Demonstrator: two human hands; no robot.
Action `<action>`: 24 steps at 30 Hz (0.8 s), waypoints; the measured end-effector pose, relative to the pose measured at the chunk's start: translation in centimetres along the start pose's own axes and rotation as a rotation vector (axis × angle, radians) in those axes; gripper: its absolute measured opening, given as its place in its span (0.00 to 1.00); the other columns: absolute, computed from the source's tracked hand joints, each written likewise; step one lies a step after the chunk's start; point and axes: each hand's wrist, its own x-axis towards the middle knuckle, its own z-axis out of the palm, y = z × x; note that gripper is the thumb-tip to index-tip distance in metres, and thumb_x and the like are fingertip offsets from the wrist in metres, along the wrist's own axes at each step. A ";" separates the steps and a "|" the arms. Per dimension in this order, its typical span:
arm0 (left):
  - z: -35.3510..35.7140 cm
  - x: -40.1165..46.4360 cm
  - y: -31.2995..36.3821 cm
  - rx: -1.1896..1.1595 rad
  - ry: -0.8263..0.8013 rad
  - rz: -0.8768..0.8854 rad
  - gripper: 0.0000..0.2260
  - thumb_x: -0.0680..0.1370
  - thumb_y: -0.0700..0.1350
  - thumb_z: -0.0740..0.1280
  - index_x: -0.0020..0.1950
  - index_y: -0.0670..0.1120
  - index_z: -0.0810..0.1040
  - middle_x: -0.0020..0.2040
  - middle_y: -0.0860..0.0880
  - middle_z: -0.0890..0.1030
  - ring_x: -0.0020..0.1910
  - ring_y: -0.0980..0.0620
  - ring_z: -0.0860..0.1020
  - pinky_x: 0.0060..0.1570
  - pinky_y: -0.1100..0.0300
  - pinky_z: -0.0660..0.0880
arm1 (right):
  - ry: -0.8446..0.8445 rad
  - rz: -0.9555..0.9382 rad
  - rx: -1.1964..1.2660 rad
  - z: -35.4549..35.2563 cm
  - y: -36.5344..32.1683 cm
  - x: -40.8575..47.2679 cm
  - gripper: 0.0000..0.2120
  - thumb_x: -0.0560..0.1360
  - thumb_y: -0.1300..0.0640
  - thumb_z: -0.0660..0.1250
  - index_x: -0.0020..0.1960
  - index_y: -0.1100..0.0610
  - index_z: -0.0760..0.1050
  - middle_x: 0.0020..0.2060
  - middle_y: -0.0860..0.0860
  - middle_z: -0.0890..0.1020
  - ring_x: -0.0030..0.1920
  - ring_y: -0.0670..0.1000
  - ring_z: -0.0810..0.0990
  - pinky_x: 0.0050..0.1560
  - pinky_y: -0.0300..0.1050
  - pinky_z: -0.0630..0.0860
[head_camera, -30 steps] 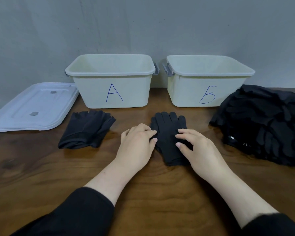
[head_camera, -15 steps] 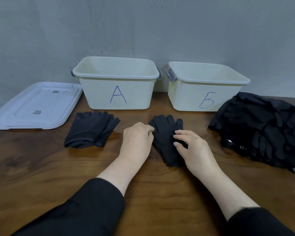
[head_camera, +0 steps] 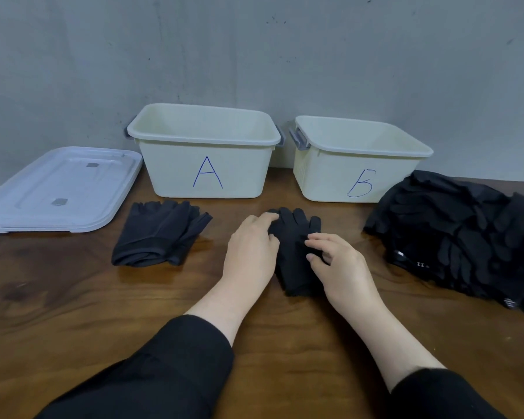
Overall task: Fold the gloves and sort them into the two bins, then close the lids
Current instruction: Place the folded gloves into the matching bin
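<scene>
Grey wall [head_camera: 254,49] behind. Dark wood table [head_camera: 73,313]. Lids [head_camera: 58,189] far left. Bins A [head_camera: 206,164] + B [head_camera: 354,173] open at wall. Glove pile [head_camera: 466,234] right. Folded gloves [head_camera: 161,234] before A. Centre glove [head_camera: 294,252]: left hand [head_camera: 251,249] + right hand [head_camera: 339,264] w/ fingers bent, pressing its edges, not gripping.

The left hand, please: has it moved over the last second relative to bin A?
Yes. The left hand has crept forward toward bin A, along the glove.
</scene>
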 end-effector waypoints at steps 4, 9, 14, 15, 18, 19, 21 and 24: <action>-2.4 0.4 -1.4 -0.030 0.087 0.006 0.19 0.81 0.40 0.63 0.72 0.51 0.74 0.59 0.50 0.77 0.54 0.51 0.76 0.53 0.63 0.70 | -0.009 -0.063 0.092 1.4 -1.4 0.1 0.14 0.80 0.62 0.68 0.65 0.54 0.81 0.62 0.38 0.77 0.62 0.39 0.77 0.66 0.33 0.72; -4.4 0.1 -2.8 0.237 0.140 0.074 0.17 0.80 0.41 0.67 0.69 0.48 0.76 0.63 0.47 0.74 0.58 0.48 0.76 0.52 0.55 0.76 | 0.047 -0.137 -0.084 2.5 -3.0 0.9 0.13 0.80 0.56 0.69 0.64 0.53 0.81 0.62 0.44 0.76 0.61 0.42 0.73 0.62 0.35 0.69; -4.4 -0.7 -1.9 0.247 0.076 0.250 0.11 0.81 0.41 0.63 0.59 0.50 0.82 0.56 0.51 0.79 0.54 0.51 0.76 0.56 0.50 0.75 | -0.015 -0.132 -0.138 1.6 -2.3 0.6 0.12 0.82 0.52 0.64 0.63 0.52 0.80 0.60 0.44 0.78 0.58 0.44 0.77 0.56 0.33 0.69; -4.1 -0.9 -1.9 0.293 -0.008 0.261 0.12 0.82 0.43 0.61 0.59 0.52 0.82 0.57 0.52 0.79 0.55 0.51 0.76 0.59 0.49 0.72 | -0.046 -0.132 -0.148 1.7 -2.2 0.5 0.13 0.83 0.52 0.64 0.65 0.53 0.80 0.61 0.45 0.79 0.60 0.45 0.77 0.58 0.33 0.68; -3.7 -1.0 -2.2 0.409 -0.136 0.190 0.13 0.82 0.47 0.58 0.60 0.55 0.81 0.59 0.55 0.78 0.56 0.52 0.74 0.61 0.50 0.67 | -0.133 -0.170 -0.116 2.0 -2.6 0.5 0.16 0.84 0.54 0.62 0.69 0.54 0.78 0.67 0.46 0.77 0.66 0.45 0.75 0.62 0.27 0.62; -3.7 -1.0 -2.3 0.425 -0.138 0.166 0.13 0.82 0.48 0.58 0.59 0.56 0.81 0.58 0.55 0.78 0.56 0.52 0.74 0.60 0.50 0.67 | -0.162 -0.184 -0.118 2.1 -2.8 0.5 0.16 0.84 0.54 0.61 0.71 0.54 0.76 0.69 0.45 0.76 0.67 0.44 0.73 0.61 0.25 0.60; -3.7 -1.0 -2.3 0.435 -0.134 0.155 0.12 0.82 0.52 0.59 0.60 0.57 0.80 0.58 0.55 0.78 0.57 0.52 0.73 0.60 0.50 0.67 | -0.164 -0.175 -0.089 2.2 -2.7 0.6 0.17 0.84 0.53 0.61 0.72 0.53 0.75 0.69 0.44 0.74 0.68 0.42 0.72 0.60 0.21 0.59; -3.5 -1.0 -2.3 0.442 -0.170 0.188 0.12 0.82 0.56 0.60 0.62 0.59 0.79 0.60 0.56 0.76 0.60 0.53 0.71 0.61 0.50 0.65 | -0.031 -0.104 -0.036 1.5 -2.1 0.7 0.18 0.83 0.49 0.62 0.71 0.51 0.75 0.65 0.43 0.76 0.63 0.44 0.75 0.62 0.31 0.69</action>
